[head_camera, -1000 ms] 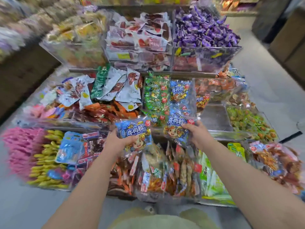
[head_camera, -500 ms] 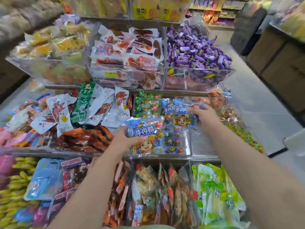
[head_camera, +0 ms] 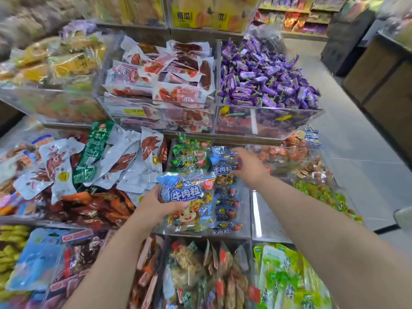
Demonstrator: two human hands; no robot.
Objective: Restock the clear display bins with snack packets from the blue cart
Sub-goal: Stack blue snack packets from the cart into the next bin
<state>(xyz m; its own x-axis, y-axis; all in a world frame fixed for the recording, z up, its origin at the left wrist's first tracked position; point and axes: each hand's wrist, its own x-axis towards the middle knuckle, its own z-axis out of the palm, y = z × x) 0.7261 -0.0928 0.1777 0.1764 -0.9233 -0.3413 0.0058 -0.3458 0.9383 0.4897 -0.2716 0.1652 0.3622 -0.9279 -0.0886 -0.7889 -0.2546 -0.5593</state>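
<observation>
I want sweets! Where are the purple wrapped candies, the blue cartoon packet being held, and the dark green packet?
Purple wrapped candies (head_camera: 263, 76), head view, middle of the heap.
Blue cartoon packet (head_camera: 186, 194), head view, its big lettering.
Dark green packet (head_camera: 93, 152), head view, centre of its front.

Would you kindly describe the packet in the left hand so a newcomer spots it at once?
Find the purple sweets on the upper tier, then the clear bin below-left. At its front, the left hand holds a blue cartoon-calf packet; matching packets lie in the bin, green packets behind.
</observation>
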